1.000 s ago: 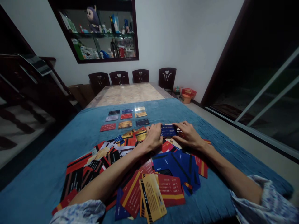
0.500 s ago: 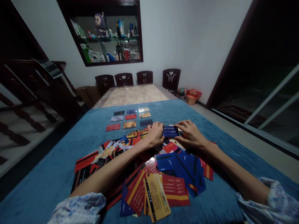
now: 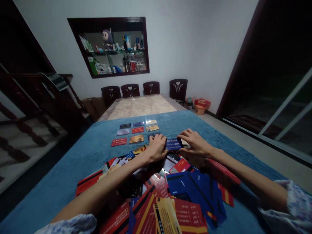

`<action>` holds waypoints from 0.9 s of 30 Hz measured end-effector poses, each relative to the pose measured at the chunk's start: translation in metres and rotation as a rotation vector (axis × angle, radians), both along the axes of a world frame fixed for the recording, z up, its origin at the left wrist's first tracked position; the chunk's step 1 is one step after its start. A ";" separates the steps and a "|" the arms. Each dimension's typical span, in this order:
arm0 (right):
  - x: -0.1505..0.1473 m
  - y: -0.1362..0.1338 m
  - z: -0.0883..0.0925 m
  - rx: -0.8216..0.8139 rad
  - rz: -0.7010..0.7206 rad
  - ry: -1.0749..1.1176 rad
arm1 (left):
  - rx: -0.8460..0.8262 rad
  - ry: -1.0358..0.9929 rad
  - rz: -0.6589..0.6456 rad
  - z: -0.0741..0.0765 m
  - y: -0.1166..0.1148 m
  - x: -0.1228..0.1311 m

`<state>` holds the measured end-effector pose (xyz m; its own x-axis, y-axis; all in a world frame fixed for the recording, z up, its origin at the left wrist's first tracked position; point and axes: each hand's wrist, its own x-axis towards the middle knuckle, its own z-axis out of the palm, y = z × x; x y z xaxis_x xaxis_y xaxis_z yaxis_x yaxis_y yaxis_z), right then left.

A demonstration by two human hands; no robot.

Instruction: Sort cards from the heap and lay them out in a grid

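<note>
A blue card [image 3: 174, 143] with gold lettering is held level between my two hands, just above the far edge of a messy heap of cards. My left hand [image 3: 157, 148] pinches its left end, and my right hand [image 3: 195, 143] grips its right end. Red cards [image 3: 143, 211], large blue cards [image 3: 197, 190] and a gold card [image 3: 167, 216] lie spread in the heap under my forearms. Beyond the heap are rows of single cards, among them a red card [image 3: 119, 142], a gold card [image 3: 136, 139] and a dark blue card [image 3: 153, 136] partly behind my left hand.
A blue cloth [image 3: 56, 182] covers the near part of the long table, whose marble top [image 3: 143, 105] shows at the far end. Dark chairs [image 3: 178, 89] stand around that end. A wall cabinet [image 3: 117, 48] holds bottles and a plush toy.
The view has tilted up a little. Both hands, still on the blue card, have shifted slightly left, and the card now covers less of the heap's right side.
</note>
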<state>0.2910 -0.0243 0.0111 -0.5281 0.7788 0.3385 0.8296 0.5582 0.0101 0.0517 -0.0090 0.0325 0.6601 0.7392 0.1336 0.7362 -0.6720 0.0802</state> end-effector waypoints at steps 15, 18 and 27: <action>-0.056 0.069 0.023 -0.160 0.074 -0.061 | -0.017 0.086 0.126 0.017 0.039 -0.049; -0.067 0.084 0.025 -0.180 0.098 -0.067 | -0.026 0.100 0.155 0.018 0.048 -0.058; -0.096 0.118 0.033 -0.200 0.111 -0.098 | -0.018 0.084 0.219 0.015 0.077 -0.081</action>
<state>0.1953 0.0933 0.0444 -0.6368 0.7606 0.1267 0.7637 0.6448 -0.0325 -0.0298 0.0677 0.0478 0.4917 0.8679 0.0705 0.8691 -0.4942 0.0228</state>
